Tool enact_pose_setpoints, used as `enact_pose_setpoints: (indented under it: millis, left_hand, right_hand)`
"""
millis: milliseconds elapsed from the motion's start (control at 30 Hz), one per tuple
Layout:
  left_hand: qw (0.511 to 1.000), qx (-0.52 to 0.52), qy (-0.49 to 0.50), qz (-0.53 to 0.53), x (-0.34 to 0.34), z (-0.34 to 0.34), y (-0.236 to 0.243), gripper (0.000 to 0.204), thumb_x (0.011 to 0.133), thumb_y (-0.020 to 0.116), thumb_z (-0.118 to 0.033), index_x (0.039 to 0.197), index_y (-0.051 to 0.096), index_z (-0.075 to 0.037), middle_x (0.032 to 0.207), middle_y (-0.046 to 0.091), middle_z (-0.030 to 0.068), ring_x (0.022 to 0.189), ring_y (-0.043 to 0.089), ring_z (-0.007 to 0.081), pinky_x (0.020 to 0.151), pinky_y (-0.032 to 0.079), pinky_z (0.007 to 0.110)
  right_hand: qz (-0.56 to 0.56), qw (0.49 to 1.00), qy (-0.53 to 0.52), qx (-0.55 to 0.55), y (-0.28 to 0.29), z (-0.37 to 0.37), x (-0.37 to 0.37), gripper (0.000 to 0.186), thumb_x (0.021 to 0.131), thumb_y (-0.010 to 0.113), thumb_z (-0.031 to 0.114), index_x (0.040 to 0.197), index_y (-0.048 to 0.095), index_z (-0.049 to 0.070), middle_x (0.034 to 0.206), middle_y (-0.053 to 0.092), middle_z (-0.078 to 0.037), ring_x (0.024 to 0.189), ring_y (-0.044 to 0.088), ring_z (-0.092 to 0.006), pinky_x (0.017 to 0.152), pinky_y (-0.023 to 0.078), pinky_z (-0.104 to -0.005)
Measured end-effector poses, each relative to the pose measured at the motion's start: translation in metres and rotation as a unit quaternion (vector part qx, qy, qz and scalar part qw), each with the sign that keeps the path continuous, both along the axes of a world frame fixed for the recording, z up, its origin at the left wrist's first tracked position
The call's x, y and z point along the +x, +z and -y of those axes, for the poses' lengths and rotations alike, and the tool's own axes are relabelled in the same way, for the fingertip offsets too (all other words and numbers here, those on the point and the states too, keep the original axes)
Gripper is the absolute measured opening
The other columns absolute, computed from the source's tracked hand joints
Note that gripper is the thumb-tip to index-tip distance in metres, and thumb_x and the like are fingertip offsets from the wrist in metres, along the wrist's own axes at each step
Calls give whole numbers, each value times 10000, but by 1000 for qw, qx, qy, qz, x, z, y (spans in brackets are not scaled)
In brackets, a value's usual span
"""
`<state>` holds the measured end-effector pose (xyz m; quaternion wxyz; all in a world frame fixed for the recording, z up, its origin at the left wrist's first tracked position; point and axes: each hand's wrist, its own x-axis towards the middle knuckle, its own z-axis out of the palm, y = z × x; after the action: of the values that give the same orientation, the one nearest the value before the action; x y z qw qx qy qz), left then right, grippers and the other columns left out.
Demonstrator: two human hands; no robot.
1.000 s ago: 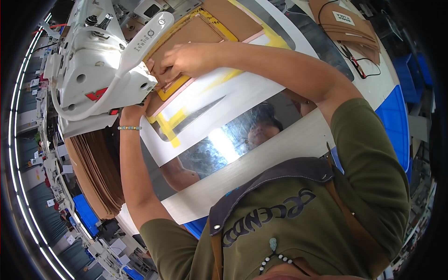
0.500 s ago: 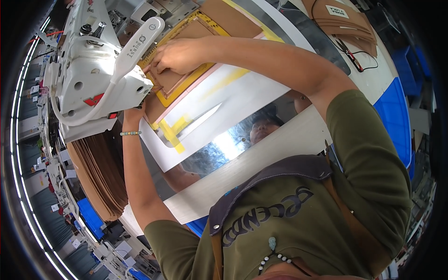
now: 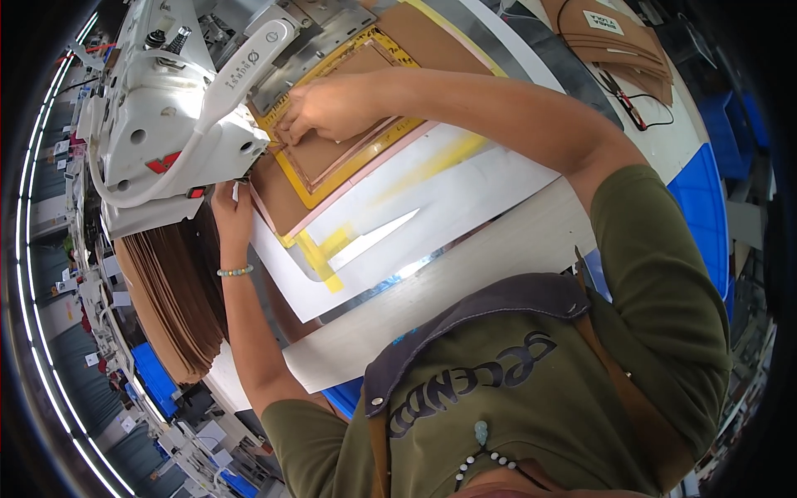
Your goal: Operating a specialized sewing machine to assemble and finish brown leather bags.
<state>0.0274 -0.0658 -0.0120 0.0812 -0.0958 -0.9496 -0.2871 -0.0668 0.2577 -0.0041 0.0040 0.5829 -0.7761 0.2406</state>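
My right hand [image 3: 336,108] rests over a brown panel [image 3: 353,66] in a yellow-edged rectangular template frame [image 3: 365,153]. Its fingers are curled, with the tips drawn together at the frame's corner by the sewing machine [image 3: 166,124]. Whatever those fingertips pinch is too small to make out. Beneath the machine's head, my left hand [image 3: 231,206] is raised beside the near left edge of the template, its fingertips partly hidden. The frame lies on a white sheet [image 3: 407,191] patched with yellow tape.
A white lamp arm [image 3: 249,58] curves over the machine's head. Stacked brown panels [image 3: 170,307] stand left of my left forearm. More brown pieces [image 3: 610,41], red-handled snips [image 3: 627,104] and a blue bin [image 3: 701,216] are at the right.
The template and white sheet have shifted right and toward me, covering more of the shiny metal plate. My right hand moved slightly right with them; more of my left hand shows.
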Motion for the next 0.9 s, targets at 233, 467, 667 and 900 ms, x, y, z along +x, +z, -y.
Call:
enact_pose_setpoints:
  millis: [233,467,667,900]
  left_hand:
    - [1000,2,7,-6,41,-19,19,285,1053,602,-160,1257,685,20,1311,693,171,1227,651,305,1078,466,376]
    - [996,-38,-66,-42,66,-52,32,291,1049,589,-100,1316,685,-37,1379,671,148,1287,617,311,1115,458,405]
    - [983,-113,-128,-64,72,-97,38,322,1019,617,-80,1333,675,-43,1405,657,137,1308,599,337,1098,457,422]
    - [960,-228,-131,-95,55,-137,25,443,1017,650,-216,1425,617,-46,1495,580,168,1378,542,365,1110,424,470]
  right_hand:
    - [-5,1000,12,10,-1,-5,19,383,852,646,13,1214,741,98,1410,649,-29,1265,549,-297,1054,507,-412]
    - [-66,991,-61,102,25,-49,34,363,900,662,81,1259,718,94,1349,673,-31,1278,551,-251,1073,482,-406]
    - [-197,952,-201,122,8,-127,44,335,1011,623,205,1307,680,58,1376,664,-53,1293,562,-228,1070,468,-386]
    - [-262,944,-199,23,-17,-135,45,330,1050,589,257,1324,665,90,1408,656,-43,1303,570,-214,1033,473,-391]
